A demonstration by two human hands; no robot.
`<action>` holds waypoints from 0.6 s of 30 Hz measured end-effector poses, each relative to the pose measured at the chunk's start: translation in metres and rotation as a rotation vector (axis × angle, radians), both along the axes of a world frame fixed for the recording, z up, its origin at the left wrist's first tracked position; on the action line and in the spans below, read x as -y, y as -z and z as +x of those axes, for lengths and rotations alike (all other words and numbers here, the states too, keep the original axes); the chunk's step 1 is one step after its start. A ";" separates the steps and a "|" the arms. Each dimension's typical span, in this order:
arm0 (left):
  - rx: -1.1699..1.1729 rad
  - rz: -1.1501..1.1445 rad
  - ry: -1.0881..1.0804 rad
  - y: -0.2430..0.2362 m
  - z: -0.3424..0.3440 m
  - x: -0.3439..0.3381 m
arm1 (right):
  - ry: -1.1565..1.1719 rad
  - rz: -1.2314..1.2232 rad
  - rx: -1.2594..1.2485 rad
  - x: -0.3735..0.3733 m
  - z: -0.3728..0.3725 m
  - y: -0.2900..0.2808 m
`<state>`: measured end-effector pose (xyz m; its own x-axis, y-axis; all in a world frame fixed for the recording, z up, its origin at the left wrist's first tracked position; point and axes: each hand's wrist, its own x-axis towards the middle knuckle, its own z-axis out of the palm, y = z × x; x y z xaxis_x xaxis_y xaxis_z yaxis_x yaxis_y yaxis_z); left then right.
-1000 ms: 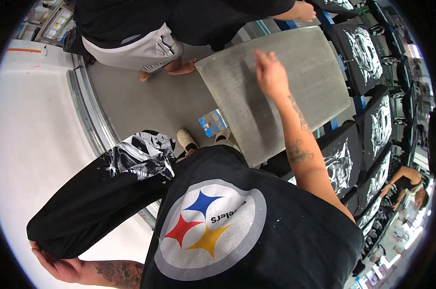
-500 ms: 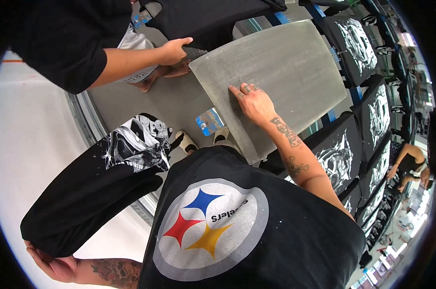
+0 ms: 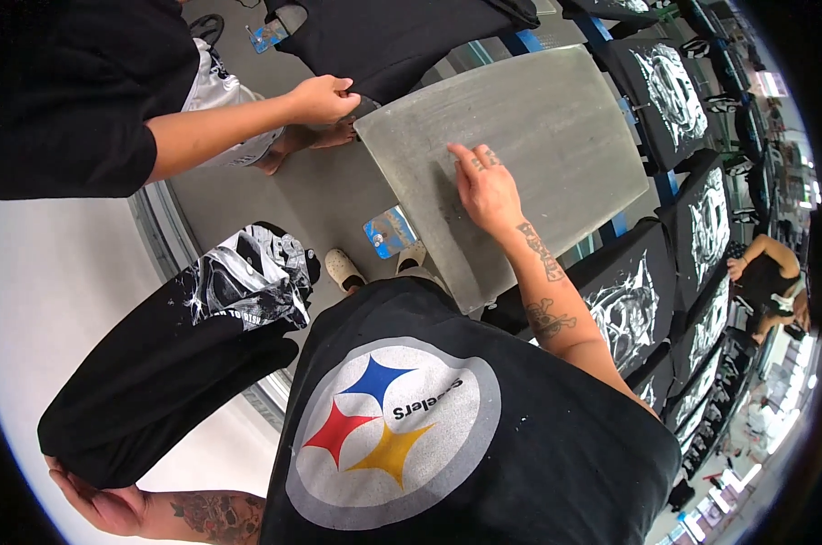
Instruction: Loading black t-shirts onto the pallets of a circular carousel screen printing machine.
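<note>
White surface (image 3: pixel 29 291) stands at nine o'clock. At eight, the left hand (image 3: pixel 111 504) closes its fingers on the printed garment's (image 3: pixel 156 363) end; loose grip could drop it. Toward eleven, I see a co-worker's hand (image 3: pixel 324 100), near enough for collision with the right hand (image 3: pixel 488 186) at one. Its fingers are half bent, slightly apart; board (image 3: pixel 574 136) contact I cannot tell. Its forearm might smear three o'clock's shirts (image 3: pixel 629 309), if wet.

Left hand (image 3: pixel 111 509) curled low — right hand (image 3: pixel 491 195) extended.

A round, grey-rimmed emblem (image 3: pixel 393 433) marks the black shirt (image 3: pixel 556 440).
</note>
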<state>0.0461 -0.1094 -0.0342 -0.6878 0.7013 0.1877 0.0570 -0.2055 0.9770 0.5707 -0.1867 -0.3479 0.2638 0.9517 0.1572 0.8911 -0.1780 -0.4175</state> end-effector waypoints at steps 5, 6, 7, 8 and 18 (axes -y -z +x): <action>-0.009 -0.048 0.010 0.002 0.019 -0.009 | -0.139 -0.109 0.149 -0.012 0.003 0.022; -0.045 -0.051 0.027 0.001 0.018 -0.010 | -0.142 -0.089 0.144 -0.016 0.004 0.025; -0.080 -0.054 0.045 0.000 0.017 -0.010 | -0.160 -0.113 0.176 -0.020 0.005 0.028; -0.079 -0.050 0.049 -0.001 0.014 -0.010 | -0.169 -0.143 0.218 -0.024 0.006 0.028; -0.153 -0.049 0.255 -0.011 0.017 -0.018 | -0.027 -0.045 0.084 -0.028 0.022 -0.005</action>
<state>0.0635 -0.0913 -0.0230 -0.4550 0.8584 0.2371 0.1573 -0.1846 0.9701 0.5922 -0.1587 -0.3424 0.2259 0.9648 0.1349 0.9272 -0.1705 -0.3336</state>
